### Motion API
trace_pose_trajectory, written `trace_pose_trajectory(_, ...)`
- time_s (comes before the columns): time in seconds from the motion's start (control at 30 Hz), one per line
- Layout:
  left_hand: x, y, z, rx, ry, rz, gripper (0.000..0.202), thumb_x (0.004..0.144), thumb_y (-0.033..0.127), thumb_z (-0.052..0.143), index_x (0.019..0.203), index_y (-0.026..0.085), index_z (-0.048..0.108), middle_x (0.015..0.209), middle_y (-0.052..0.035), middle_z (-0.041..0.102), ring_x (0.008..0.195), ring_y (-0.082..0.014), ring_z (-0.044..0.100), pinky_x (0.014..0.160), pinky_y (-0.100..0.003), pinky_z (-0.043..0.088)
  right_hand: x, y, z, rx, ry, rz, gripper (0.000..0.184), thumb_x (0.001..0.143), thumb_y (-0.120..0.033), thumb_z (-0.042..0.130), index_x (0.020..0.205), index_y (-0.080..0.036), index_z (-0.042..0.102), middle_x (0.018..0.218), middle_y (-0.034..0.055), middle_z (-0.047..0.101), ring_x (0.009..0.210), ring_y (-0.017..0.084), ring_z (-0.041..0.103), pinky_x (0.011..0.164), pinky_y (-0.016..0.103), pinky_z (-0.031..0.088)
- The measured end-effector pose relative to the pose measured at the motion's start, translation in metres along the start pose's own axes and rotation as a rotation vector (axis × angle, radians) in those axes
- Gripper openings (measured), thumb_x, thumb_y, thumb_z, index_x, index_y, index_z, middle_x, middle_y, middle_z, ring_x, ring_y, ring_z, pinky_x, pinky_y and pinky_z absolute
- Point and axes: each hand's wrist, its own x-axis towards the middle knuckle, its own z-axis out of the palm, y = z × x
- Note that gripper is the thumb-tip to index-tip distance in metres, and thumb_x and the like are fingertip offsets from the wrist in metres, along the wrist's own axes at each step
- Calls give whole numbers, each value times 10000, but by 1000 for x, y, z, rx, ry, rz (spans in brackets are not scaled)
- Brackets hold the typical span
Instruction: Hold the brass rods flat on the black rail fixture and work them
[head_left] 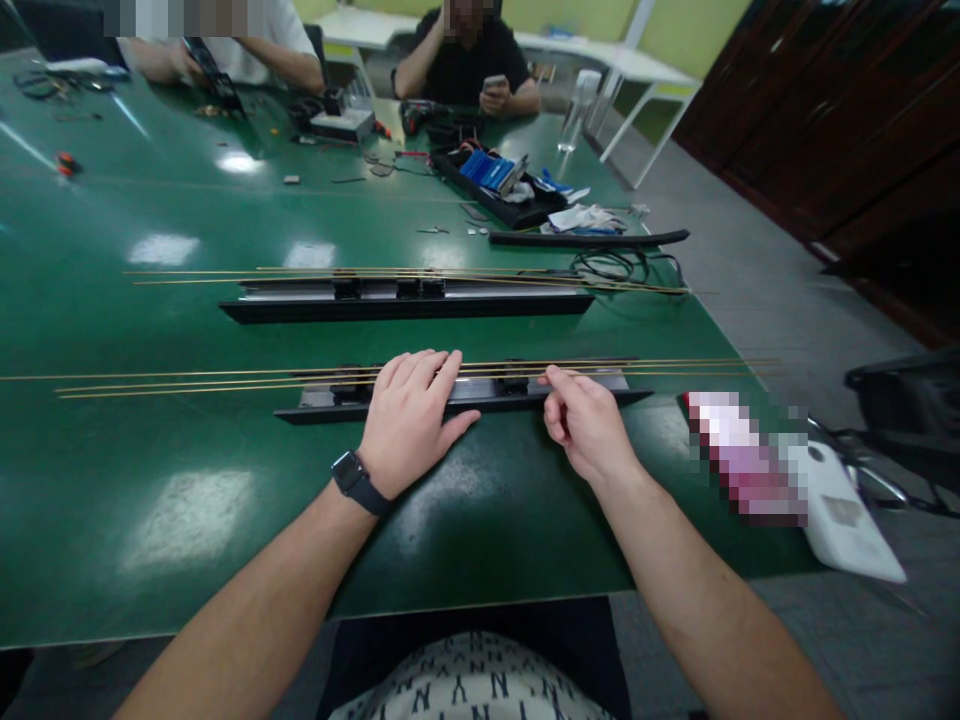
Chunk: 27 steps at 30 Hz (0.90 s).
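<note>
A long black rail (480,404) with a silver inner channel and black blocks lies lengthwise before me. Several thin brass-coloured rods (210,384) run along its top and stick out past both ends. My left hand (409,410), with a dark watch on the wrist, rests palm down across the rail and rods, fingers stretched out and thumb apart. To its right, my right hand (589,420) is curled, its index fingertip at the rods above the rail. Whether a rod is pinched there is hidden.
Farther back lies a second black rail (405,308) with rods over it. Behind are a coiled black cable (611,265), a black strip (589,239) and a tool tray (510,205). A white object (851,510) overhangs the right table edge. Two people sit opposite.
</note>
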Motion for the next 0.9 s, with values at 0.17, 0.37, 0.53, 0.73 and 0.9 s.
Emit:
trace_pose_trajectory(0.17,0,0,0,11,-1,3,629,927,454,649,1464,155,520,1391,-162,623,1318,-344,539,1155,-510,366,0,0,1,32,12,2,331,817,-471,792,857,-174,653,426,-66,508,293,71,364,285,176,211)
trace_pose_trajectory(0.37,0,-1,0,20,-6,4,630,933,471,642,1461,149,522,1388,-161,624,1317,-343,541,1162,-502,360,1,3,0,58,15,-7,322,838,-466,784,864,-173,652,443,-64,512,302,71,376,289,172,212)
trace_pose_trajectory(0.53,0,-1,-1,20,-5,7,632,931,464,647,1459,139,523,1389,-165,624,1317,-344,541,1161,-507,364,0,2,2,70,35,6,292,853,-438,765,843,-172,647,444,-63,510,301,70,372,290,174,203)
trace_pose_trajectory(0.73,0,-1,-1,12,-6,6,637,927,459,652,1467,148,514,1390,-164,621,1321,-341,540,1170,-508,358,0,0,2,69,39,7,299,843,-437,773,829,-169,641,439,-64,509,297,68,368,288,178,207)
trace_pose_trajectory(0.9,0,-1,0,2,-7,-3,632,924,463,655,1464,164,520,1383,-159,622,1333,-345,535,1175,-512,356,0,-1,2,46,37,12,313,840,-453,764,832,-167,638,425,-63,511,290,67,362,290,177,205)
